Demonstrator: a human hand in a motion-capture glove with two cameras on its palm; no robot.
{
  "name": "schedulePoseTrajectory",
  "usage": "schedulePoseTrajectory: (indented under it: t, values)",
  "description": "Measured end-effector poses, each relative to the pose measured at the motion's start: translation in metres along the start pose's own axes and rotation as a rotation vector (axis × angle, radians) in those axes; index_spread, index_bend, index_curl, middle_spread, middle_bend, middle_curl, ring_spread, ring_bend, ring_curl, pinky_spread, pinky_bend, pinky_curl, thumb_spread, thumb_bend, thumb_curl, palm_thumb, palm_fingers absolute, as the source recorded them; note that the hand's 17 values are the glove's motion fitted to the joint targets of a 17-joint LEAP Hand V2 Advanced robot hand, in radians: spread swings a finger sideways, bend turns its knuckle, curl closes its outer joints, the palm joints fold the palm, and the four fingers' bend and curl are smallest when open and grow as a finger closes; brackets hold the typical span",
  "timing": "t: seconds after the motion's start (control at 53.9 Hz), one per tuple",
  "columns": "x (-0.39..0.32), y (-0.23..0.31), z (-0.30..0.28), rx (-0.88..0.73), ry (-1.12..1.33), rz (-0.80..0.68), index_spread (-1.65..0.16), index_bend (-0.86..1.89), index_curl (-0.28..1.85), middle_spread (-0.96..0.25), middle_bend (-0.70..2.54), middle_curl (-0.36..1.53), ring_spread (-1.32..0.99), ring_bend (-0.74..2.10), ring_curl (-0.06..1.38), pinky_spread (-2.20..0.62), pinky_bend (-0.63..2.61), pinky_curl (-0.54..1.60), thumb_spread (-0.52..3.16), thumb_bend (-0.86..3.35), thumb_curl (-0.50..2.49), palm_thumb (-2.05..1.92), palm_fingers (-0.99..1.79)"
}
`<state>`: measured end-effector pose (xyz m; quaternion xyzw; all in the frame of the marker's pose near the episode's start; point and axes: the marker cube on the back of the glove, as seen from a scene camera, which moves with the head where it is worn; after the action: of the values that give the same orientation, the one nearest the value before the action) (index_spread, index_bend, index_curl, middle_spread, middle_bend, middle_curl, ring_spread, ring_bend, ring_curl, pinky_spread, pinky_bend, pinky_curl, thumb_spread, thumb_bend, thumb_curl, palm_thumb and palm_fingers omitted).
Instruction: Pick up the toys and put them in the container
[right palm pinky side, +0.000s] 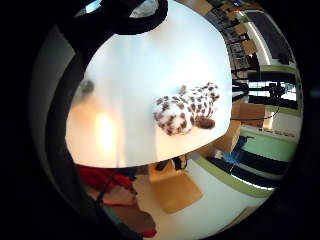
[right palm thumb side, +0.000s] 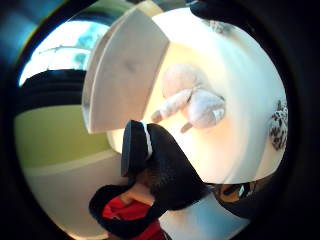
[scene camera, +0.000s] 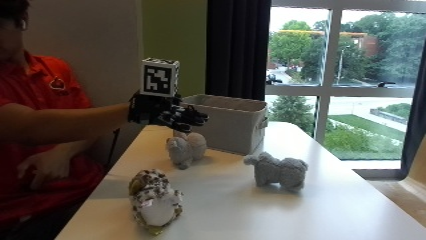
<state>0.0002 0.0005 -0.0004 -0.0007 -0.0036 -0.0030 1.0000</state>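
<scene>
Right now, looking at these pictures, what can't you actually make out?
- Inside of the container: the outside view shows only its wall and rim, so any contents are hidden.
- Grey toy: absent from both palm views.
- Spotted toy: cut off by the thumb side view's edge.
- Gloved hand: hovers above the pale toy; its fingers look relaxed, holding nothing.
- Bare hand: out of sight.

We see a white table (scene camera: 346, 200) carrying a grey fabric container (scene camera: 229, 122) at its far end, a beige plush toy (scene camera: 186, 148) just before it, a grey plush (scene camera: 278, 171) alongside, and a spotted plush (scene camera: 155, 200) nearest the front edge
</scene>
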Motion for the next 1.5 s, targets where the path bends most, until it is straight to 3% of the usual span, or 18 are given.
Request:
schedulePoseTrajectory:
  t: [0.167,0.39,0.724,1.244,1.504]
  values:
    - [0.005,-0.002,0.002,-0.001,0.006,0.034,-0.27,0.20,0.11,-0.08,0.16,0.08,-0.08,0.17,0.03,0.01,0.66,0.21,0.85,-0.06,0.03,-0.09,0.00]
    - [0.006,-0.005,0.014,0.003,0.057,0.019,-0.33,0.20,0.20,-0.10,0.17,0.14,-0.11,0.18,0.07,0.02,0.71,0.25,1.08,-0.07,0.07,-0.10,-0.04]
    - [0.029,-0.012,0.032,0.004,0.089,0.044,-0.35,0.19,0.27,-0.10,0.17,0.21,-0.10,0.17,0.12,0.02,0.69,0.28,1.09,-0.08,0.10,-0.11,-0.09]
    - [0.162,0.009,0.055,-0.036,0.140,0.271,-0.37,0.21,0.35,-0.10,0.16,0.25,-0.09,0.15,0.13,0.06,0.49,0.27,1.02,-0.09,0.13,-0.13,-0.11]
    - [0.200,0.024,0.065,-0.058,0.129,0.335,-0.39,0.20,0.36,-0.09,0.14,0.24,-0.07,0.15,0.12,0.11,0.75,0.35,0.99,-0.09,0.15,-0.11,-0.07]
